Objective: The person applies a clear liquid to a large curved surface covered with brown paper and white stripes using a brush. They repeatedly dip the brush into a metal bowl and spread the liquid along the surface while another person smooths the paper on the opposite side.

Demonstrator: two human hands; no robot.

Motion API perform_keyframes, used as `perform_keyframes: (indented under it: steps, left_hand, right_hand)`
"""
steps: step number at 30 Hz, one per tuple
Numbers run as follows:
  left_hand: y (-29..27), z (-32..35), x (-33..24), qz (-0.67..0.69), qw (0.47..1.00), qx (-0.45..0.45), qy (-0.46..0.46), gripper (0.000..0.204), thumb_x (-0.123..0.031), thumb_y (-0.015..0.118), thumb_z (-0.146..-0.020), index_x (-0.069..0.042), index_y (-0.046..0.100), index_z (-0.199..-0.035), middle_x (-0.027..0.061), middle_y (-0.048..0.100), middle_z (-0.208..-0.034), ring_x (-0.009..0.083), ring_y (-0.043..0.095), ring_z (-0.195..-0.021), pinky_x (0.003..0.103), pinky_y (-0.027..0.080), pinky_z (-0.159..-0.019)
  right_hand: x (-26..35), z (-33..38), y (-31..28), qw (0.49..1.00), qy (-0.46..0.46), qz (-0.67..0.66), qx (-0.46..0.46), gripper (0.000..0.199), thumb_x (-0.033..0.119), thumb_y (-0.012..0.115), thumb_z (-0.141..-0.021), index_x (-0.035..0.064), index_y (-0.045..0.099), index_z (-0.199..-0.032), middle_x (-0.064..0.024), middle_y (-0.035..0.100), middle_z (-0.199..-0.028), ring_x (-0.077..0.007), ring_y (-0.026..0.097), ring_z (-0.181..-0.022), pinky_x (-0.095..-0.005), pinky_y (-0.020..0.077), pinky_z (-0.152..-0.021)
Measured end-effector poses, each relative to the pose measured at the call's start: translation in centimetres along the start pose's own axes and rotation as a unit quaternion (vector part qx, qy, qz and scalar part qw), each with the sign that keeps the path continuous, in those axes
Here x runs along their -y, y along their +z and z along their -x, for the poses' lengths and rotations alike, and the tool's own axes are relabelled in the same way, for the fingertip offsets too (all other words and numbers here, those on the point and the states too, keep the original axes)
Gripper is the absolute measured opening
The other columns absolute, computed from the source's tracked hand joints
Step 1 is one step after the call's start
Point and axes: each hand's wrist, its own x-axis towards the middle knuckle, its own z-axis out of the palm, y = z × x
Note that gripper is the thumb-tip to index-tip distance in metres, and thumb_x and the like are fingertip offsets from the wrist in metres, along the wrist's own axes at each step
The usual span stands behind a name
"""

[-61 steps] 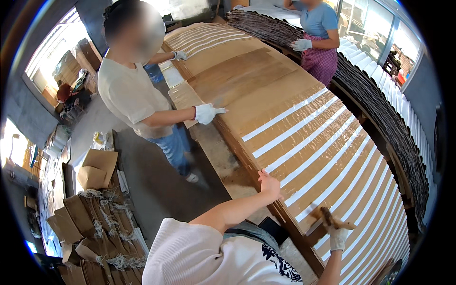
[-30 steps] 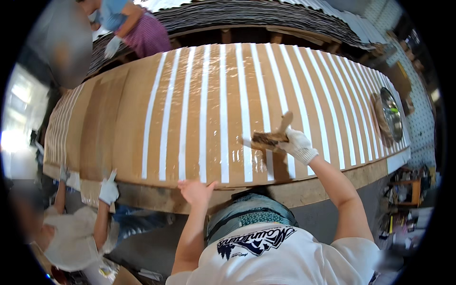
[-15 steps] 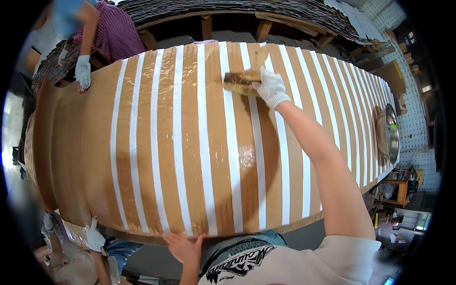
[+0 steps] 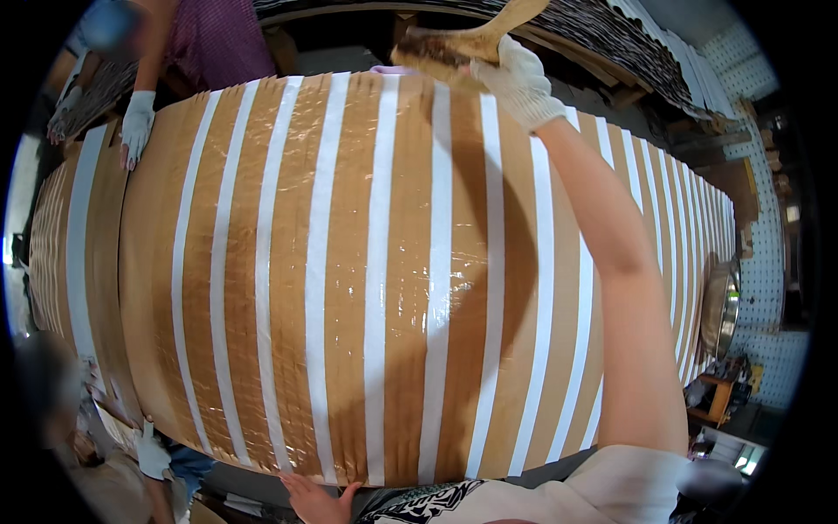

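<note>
Here, wide brown sheet point(image 4: 419, 288) striped white on table, gloved right hand point(image 4: 521, 77) gripping brush point(image 4: 454, 44), bare left hand point(image 4: 314, 499) spread at near edge, pegboard wall point(image 4: 768, 253)

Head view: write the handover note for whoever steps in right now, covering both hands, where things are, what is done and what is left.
Right hand: gloved, shut on the wooden brush, arm stretched to the far edge of the striped sheet.
Left hand: bare, open, resting at the near edge.
Sheet: brown with white strips, lying across the whole table. Two other people's gloved hands touch it, one far left, one near left.
Done: much of the brown looks glossy, seemingly brushed.
Left: cannot tell which strips remain unbrushed.
</note>
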Motion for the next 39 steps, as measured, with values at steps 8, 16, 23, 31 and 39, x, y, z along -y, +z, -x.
perform_keyframes:
  steps: [8,16,23,31,39]
  left_hand:
    - [0.0,0.0,0.4,0.002,0.999,-0.039,0.031,0.118,-0.058,0.087,-0.056,0.015,0.041,-0.136,0.0373,0.046,-0.136,0.0489,0.044,-0.129,0.047,0.037,-0.109]
    - [1.6,-0.1,1.2,0.037,0.999,-0.023,0.008,0.119,-0.061,0.085,-0.059,0.015,0.038,-0.139,0.0389,0.042,-0.139,0.0504,0.039,-0.133,0.051,0.03,-0.114]
    - [4.0,0.5,2.8,0.043,0.998,-0.032,0.014,0.127,-0.07,0.077,-0.062,0.02,0.032,-0.14,0.0431,0.032,-0.143,0.0526,0.03,-0.138,0.052,0.023,-0.118]
    - [5.5,0.4,3.6,0.101,0.994,-0.031,-0.004,0.114,-0.076,0.07,-0.065,0.015,0.049,-0.13,0.0414,0.036,-0.143,0.0523,0.028,-0.139,0.052,0.02,-0.118]
    - [6.0,0.8,3.4,0.126,0.988,-0.083,0.011,0.097,-0.063,0.08,-0.063,0.008,0.056,-0.124,0.0397,0.037,-0.143,0.0519,0.027,-0.14,0.052,0.029,-0.115]
  right_hand:
    - [2.7,-1.3,5.9,0.983,-0.06,0.173,-0.011,0.039,0.033,0.078,-0.077,0.0096,0.059,-0.102,-0.0147,0.07,-0.093,-0.0338,0.067,-0.093,-0.0449,0.0513,-0.082]
    - [6.8,-0.1,9.0,0.984,-0.053,0.166,0.029,0.043,0.031,0.078,-0.079,0.0094,0.062,-0.112,-0.017,0.069,-0.103,-0.0346,0.066,-0.098,-0.0436,0.052,-0.086]
    - [10.7,-4.5,9.4,0.997,-0.061,0.054,-0.009,0.04,0.034,0.076,-0.08,0.0093,0.062,-0.109,-0.0176,0.069,-0.104,-0.0367,0.064,-0.102,-0.043,0.0512,-0.088]
    - [15.2,-6.0,13.6,0.994,0.043,0.102,-0.026,0.042,0.037,0.073,-0.081,0.0072,0.065,-0.109,-0.016,0.071,-0.104,-0.0354,0.067,-0.097,-0.0432,0.0526,-0.086]
    - [30.3,-3.2,20.3,0.978,0.045,-0.2,0.042,0.046,0.04,0.048,-0.09,0.0059,0.065,-0.115,-0.0251,0.065,-0.112,-0.0405,0.062,-0.109,-0.0441,0.0481,-0.096]
